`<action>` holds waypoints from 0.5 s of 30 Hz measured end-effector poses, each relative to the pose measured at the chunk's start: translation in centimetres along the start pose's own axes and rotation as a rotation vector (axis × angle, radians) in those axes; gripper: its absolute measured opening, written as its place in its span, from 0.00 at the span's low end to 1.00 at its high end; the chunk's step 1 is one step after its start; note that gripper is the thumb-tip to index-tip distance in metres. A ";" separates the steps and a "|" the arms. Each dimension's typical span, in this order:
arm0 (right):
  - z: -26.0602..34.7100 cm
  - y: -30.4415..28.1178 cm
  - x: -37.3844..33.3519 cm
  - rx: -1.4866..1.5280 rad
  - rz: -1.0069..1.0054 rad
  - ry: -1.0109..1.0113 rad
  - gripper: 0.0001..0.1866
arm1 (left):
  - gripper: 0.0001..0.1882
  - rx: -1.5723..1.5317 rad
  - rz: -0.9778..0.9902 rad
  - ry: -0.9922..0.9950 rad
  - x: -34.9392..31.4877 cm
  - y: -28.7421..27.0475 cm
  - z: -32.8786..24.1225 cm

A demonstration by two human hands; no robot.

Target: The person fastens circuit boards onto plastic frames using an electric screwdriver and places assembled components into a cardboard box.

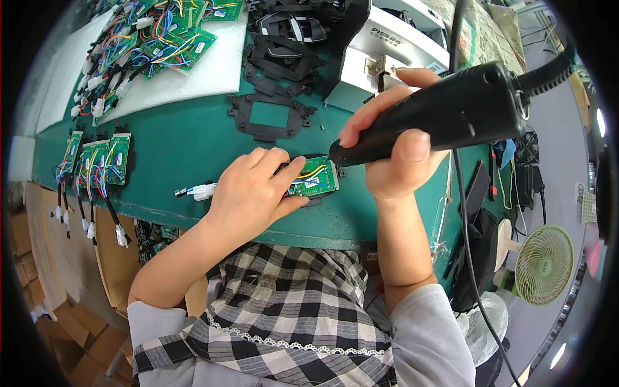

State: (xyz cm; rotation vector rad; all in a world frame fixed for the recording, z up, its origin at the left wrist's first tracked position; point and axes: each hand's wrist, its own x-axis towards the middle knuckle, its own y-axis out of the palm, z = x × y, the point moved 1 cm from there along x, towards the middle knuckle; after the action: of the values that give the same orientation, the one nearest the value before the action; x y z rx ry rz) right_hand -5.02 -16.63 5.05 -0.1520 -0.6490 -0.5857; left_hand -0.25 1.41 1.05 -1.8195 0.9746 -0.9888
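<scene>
My right hand [403, 158] is wrapped round a black electric screwdriver [445, 109] with a coiled cord at its rear end. Its front end reaches the right edge of a green circuit board [320, 174]; the very tip is hard to make out. The board seems to lie on a black plastic part, mostly covered. My left hand [255, 184] presses on the board's left side with bent fingers, hiding that half. Yellow and blue wires cross the board, and white connectors [203, 192] stick out left of my hand.
Black plastic frames [271, 116] lie beyond the board. Several wired boards [97, 161] rest at the table's left edge, with a pile of boards [174, 48] on white foam [222, 64] behind. A white machine [380, 51] stands at the back; a cable [461, 213] hangs at right.
</scene>
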 end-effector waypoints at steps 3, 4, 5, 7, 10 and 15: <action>0.1 -1.5 1.0 0.056 -0.155 0.037 0.37 | 0.29 -0.019 0.029 0.003 0.1 0.0 0.2; 0.3 -2.3 2.1 0.172 -0.265 -0.065 0.35 | 0.31 -0.030 0.015 0.001 0.1 0.1 0.2; 0.9 -3.2 3.4 0.127 -0.321 -0.144 0.34 | 0.32 -0.041 0.000 -0.002 0.3 0.1 0.2; 2.0 -5.1 5.4 -0.012 -0.346 -0.224 0.36 | 0.34 -0.012 -0.021 -0.023 0.6 -0.3 0.1; 2.2 -5.8 7.0 -0.102 -0.336 -0.245 0.39 | 0.34 0.056 -0.097 -0.038 1.1 -0.4 0.1; 1.4 -4.4 7.5 -0.190 -0.303 -0.279 0.38 | 0.32 0.072 -0.048 -0.112 0.8 0.2 0.6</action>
State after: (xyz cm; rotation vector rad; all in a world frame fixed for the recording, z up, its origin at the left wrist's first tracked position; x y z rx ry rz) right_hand -3.38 -23.30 10.49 -0.3206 -0.8948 -0.9289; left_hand 0.52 0.76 0.85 -1.8245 0.8209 -0.9286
